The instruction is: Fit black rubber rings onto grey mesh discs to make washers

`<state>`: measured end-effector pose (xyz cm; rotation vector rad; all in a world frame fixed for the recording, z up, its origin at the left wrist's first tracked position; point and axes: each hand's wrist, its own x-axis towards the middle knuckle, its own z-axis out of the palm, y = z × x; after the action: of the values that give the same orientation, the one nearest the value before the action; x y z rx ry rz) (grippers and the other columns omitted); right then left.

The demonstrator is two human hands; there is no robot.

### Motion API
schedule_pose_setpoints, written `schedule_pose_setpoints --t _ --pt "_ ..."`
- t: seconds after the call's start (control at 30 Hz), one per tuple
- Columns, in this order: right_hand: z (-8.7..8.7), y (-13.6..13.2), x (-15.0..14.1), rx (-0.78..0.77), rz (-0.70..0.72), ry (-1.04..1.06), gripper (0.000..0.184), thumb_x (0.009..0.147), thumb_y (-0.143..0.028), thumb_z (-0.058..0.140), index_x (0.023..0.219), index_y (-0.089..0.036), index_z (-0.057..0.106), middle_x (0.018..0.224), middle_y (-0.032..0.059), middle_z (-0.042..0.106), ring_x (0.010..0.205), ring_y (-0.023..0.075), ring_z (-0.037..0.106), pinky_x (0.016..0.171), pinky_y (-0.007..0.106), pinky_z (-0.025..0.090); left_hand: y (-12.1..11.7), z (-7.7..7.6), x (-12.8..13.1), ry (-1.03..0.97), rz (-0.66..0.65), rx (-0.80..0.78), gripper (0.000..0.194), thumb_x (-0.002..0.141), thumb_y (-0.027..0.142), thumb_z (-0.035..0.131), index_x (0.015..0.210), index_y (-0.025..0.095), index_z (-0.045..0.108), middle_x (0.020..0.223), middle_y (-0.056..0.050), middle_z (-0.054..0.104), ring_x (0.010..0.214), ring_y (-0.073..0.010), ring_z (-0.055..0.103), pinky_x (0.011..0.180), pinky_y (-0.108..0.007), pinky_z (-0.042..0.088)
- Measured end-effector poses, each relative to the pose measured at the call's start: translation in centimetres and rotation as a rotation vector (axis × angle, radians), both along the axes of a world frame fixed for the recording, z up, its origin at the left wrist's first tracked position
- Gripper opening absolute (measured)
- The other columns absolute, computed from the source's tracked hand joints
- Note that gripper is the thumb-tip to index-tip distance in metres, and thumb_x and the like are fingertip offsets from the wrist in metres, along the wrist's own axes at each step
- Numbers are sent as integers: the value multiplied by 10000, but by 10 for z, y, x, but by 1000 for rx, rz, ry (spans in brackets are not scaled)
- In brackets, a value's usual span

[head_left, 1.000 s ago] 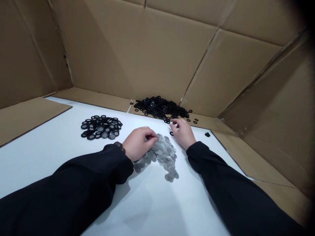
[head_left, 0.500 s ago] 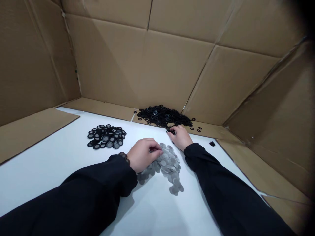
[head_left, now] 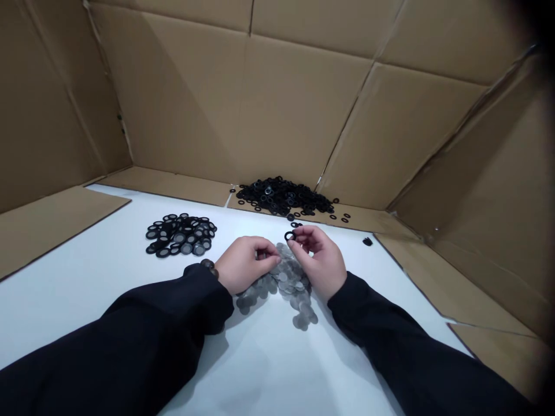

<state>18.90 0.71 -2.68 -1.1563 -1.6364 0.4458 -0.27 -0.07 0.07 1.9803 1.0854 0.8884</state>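
So, the right hand (head_left: 321, 263) has its thumb and forefinger closed on a black ring (head_left: 289, 236), held just above the heap of grey mesh discs (head_left: 291, 283). The left hand (head_left: 245, 264) sits at that heap's left edge with its fingers drawn together, though I cannot tell whether they pinch anything. Beyond the heap, a mound of loose black rings (head_left: 281, 196) lies at the edge of a cardboard flap (head_left: 173, 193); to its left is a pile of black-rimmed discs (head_left: 180, 236). Both heap and pile rest on a white surface (head_left: 269, 370), with brown corrugated cardboard walls (head_left: 243, 110) rising behind.
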Motion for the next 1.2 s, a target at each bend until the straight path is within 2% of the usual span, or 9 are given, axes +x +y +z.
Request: schedule_pose_setpoints --t 0.1,0.2,0.33,0.47,0.63,0.8,0.93,1.2 --pt "1 -14 -8 -128 58 236 267 789 -338 680 988 -195 574 806 16 623 706 140 584 661 276 486 1 1 2 -46 18 -39 132 796 281 628 828 176 701 763 -3 673 721 -144 573 693 -250 444" --pt "2 -19 -10 -178 112 307 266 767 -324 705 974 -202 591 795 7 619 707 131 586 664 266 493 1 1 3 -113 17 -78 155 792 273 639 892 160 674 789 -8 657 720 -133 570 675 -243 450" --pt "3 -22 -12 -233 178 302 271 762 -337 703 980 -203 615 800 21 646 717 143 605 658 278 511 1 1 5 -182 2 -119 152 802 270 633 902 157 653 828 -18 658 750 -131 580 692 -243 457" --pt "3 -21 -14 -274 186 306 285 754 -350 703 978 -197 617 771 17 649 692 141 606 644 282 518 1 2 6 -252 -5 -191 150 792 267 646 892 155 641 827 -20 651 761 -132 590 713 -254 471" --pt "2 -22 -14 -277 209 296 263 760 -334 697 979 -205 631 802 23 660 722 148 617 659 287 529 1 1 7 -279 10 -223 225 738 306 717 884 154 637 812 -18 653 755 -133 598 719 -262 481" --pt "-1 -23 -13 -264 243 268 261 779 -301 688 1018 -202 648 880 40 670 764 153 620 713 301 531 1 -1 7 -287 11 -237 194 741 268 705 874 146 634 776 -10 640 723 -120 586 692 -251 474" --pt "-1 -23 -13 -249 215 217 275 779 -303 688 1031 -197 653 879 42 667 753 157 609 705 306 526 2 -3 6 -316 18 -256 162 733 245 688 851 150 631 747 -6 637 701 -123 592 680 -258 474" --pt "1 -26 -12 -244 152 151 167 768 -301 701 878 -181 665 774 19 646 667 140 560 620 270 474 2 -2 7 -341 52 -296 149 740 283 674 804 156 629 751 -10 635 694 -128 585 666 -264 459"
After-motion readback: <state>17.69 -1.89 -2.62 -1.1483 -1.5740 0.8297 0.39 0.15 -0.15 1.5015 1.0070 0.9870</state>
